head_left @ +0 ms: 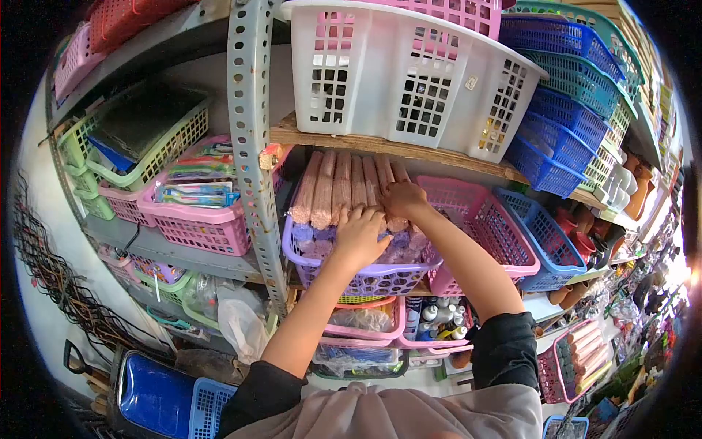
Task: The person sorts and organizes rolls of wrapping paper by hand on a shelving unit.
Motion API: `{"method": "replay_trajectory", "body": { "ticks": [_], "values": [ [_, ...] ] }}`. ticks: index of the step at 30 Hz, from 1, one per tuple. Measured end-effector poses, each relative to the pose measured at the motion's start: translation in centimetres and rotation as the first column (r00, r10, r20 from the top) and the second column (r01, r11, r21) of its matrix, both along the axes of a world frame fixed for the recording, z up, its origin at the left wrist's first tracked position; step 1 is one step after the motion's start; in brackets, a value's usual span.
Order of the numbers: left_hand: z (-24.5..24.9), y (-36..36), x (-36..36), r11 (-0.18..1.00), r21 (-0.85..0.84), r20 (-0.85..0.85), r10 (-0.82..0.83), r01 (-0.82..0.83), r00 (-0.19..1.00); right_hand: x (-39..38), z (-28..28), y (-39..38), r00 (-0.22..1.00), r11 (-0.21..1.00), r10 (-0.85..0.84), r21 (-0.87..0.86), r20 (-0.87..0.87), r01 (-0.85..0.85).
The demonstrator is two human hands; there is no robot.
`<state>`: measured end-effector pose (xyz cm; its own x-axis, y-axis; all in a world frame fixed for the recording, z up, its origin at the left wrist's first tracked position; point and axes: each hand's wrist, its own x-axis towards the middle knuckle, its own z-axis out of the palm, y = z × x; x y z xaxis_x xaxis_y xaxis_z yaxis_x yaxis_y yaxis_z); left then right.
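Long pinkish-brown rolls (342, 189) lie side by side across the top of a purple basket (365, 284) on the shelf. Beneath them, the ends of purple and pink rolls (322, 245) fill the basket. My left hand (358, 238) rests on the near ends of the upper rolls, fingers stretched out and thumb apart. Farther right, my right hand (404, 199) bends its fingers over a pinkish-brown roll (395, 222) at the row's right side. Its fingertips are partly hidden.
A white basket (420, 80) stands on the wooden shelf above. A metal post (252, 146) rises at left, beside a pink basket of toothbrushes (201, 227). Pink (521, 245) and blue baskets (552, 249) sit at right. Below is a pink basket of bottles (439, 344).
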<state>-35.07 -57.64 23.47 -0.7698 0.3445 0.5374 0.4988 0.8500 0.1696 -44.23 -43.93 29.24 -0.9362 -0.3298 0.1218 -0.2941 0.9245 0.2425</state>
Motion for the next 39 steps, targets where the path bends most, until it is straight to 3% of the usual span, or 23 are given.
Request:
{"method": "replay_trajectory", "body": {
  "ticks": [2,3,9,11,12,14,15,16,17,21,23,24,26,27,29,30,32,33,34,35,39],
  "values": [
    [-0.5,0.1,-0.3,1.000,0.014,-0.030,-0.003,0.003,1.000,1.5,1.9,-0.4,0.966,0.960,-0.228,-0.138,0.122,0.244],
    [-0.6,0.0,-0.3,1.000,0.027,-0.060,-0.004,0.005,0.998,1.1,1.8,0.0,0.966,0.959,-0.229,-0.140,0.122,0.245],
    [-0.9,0.0,-0.6,0.998,0.050,-0.032,-0.030,0.031,0.999,-2.1,-1.5,4.2,0.982,0.921,-0.056,-0.389,-0.179,-0.018],
    [-0.7,0.1,-0.4,0.999,0.042,-0.018,-0.030,0.030,0.999,-4.1,-3.1,5.0,0.979,0.845,0.043,-0.530,0.201,0.071],
    [-0.6,0.2,-0.4,0.999,0.035,-0.006,-0.026,0.026,1.000,-2.3,-2.0,4.4,0.979,0.845,0.041,-0.530,0.199,0.072],
    [-0.5,0.2,-0.1,0.999,0.025,0.001,-0.025,0.025,1.000,3.4,1.5,1.8,0.980,0.915,0.115,-0.401,0.161,-0.041],
    [-0.3,0.2,-0.1,1.000,0.014,0.005,-0.023,0.023,1.000,1.6,0.1,2.1,0.981,0.914,0.115,-0.403,0.159,-0.042],
    [-0.2,0.2,0.0,1.000,0.012,0.003,-0.024,0.024,1.000,-1.7,-2.5,2.7,0.983,0.986,0.152,-0.084,0.100,-0.144],
    [-0.1,0.2,0.1,1.000,0.005,0.007,-0.026,0.026,1.000,-3.5,-3.9,3.1,0.977,0.944,0.205,0.250,0.058,-0.213],
    [0.1,0.1,0.3,0.999,0.010,0.003,-0.033,0.033,0.999,-3.0,-3.2,3.4,0.952,0.932,0.291,0.199,0.091,-0.304],
    [0.1,0.1,0.3,0.999,0.009,0.009,-0.034,0.034,0.999,-3.0,-4.0,3.7,0.958,0.957,0.288,-0.026,-0.010,-0.288],
    [0.1,0.1,0.3,0.999,0.008,0.015,-0.035,0.035,0.999,-2.9,-3.8,3.6,0.958,0.958,0.287,-0.027,-0.009,-0.287],
    [0.0,0.0,0.2,0.999,0.023,0.010,-0.048,0.048,0.999,-2.7,-3.3,3.1,0.984,0.957,0.178,-0.239,0.032,-0.165],
    [-0.2,0.0,0.1,0.998,0.038,0.003,-0.059,0.059,0.998,-2.6,-2.8,3.0,0.984,0.957,0.175,-0.242,0.034,-0.161],
    [-0.3,0.1,-0.1,0.998,0.030,0.006,-0.060,0.060,0.998,-2.4,-1.3,2.7,0.960,0.978,0.148,-0.177,0.238,-0.107],
    [-0.3,0.0,-0.1,0.998,0.025,0.006,-0.056,0.056,0.998,-2.6,-0.9,2.5,0.960,0.978,0.148,-0.179,0.238,-0.106],
    [-0.3,0.1,0.2,0.998,0.020,0.013,-0.054,0.054,0.998,-3.1,0.1,1.9,0.951,0.926,0.126,0.310,0.282,-0.215],
    [-0.1,0.1,0.4,0.998,0.018,0.019,-0.053,0.052,0.998,-3.6,-0.1,1.8,0.952,0.925,0.133,0.311,0.276,-0.219],
    [0.2,0.1,0.5,0.999,0.019,0.012,-0.045,0.045,0.999,-3.9,-0.4,1.6,0.989,1.000,0.008,-0.024,0.146,-0.005],
    [0.3,0.1,0.6,0.999,0.002,0.028,-0.046,0.046,0.999,-4.4,-0.6,1.5,0.986,0.910,-0.153,-0.379,0.071,0.169],
    [0.3,0.1,0.8,0.998,0.007,0.081,-0.056,0.056,0.995,-5.5,-0.1,-0.5,0.976,0.899,-0.211,-0.401,-0.046,0.175]
  ]
}}
